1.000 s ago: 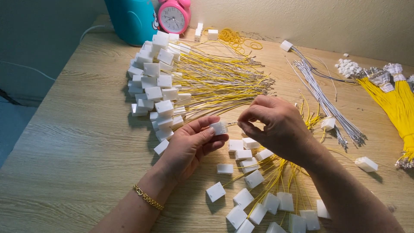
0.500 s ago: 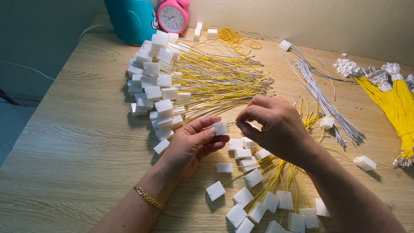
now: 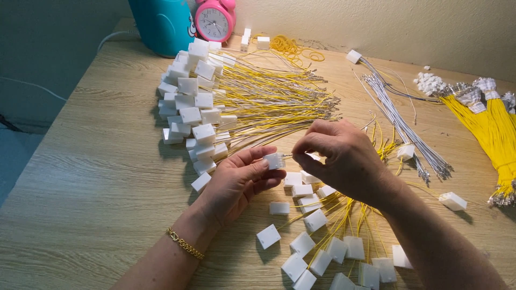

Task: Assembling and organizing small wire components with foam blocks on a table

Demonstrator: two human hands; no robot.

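Hardly anything has shifted across the last second: both hands sit where they were, the right only drawn a shade closer to the small white connector housing [image 3: 274, 160].

That housing is pinched in the grip of the left hand [image 3: 236, 182], thumb above and fingertips below, held just over the desk [image 3: 80, 177]. The right hand [image 3: 344, 158] is closed in a fine pinch on a thin wire end [image 3: 290, 156] whose tip meets the housing's right face; the wire itself is mostly hidden behind the fingers.

The housing looks like light, hard plastic, smooth enough to slip, so it seems best held by its flat sides, as now. The wire looks limp and easily kinked; I judge it needs holding close behind the metal tip.

Outward, I see:
- loose housings with yellow leads [image 3: 322, 241] below the hands, roughly a dozen and a half
- one finished heap of housings with yellow wires [image 3: 215, 107], several dozen, too many to count
- one bundle of grey wires [image 3: 398, 118]
- two tied bunches of yellow wire [image 3: 484, 123] at the right edge
- one lone housing [image 3: 452, 201] apart on the right
- one pink alarm clock [image 3: 215, 21] and one teal container [image 3: 161, 24] at the back
- a gold bracelet [image 3: 185, 244] on the left wrist
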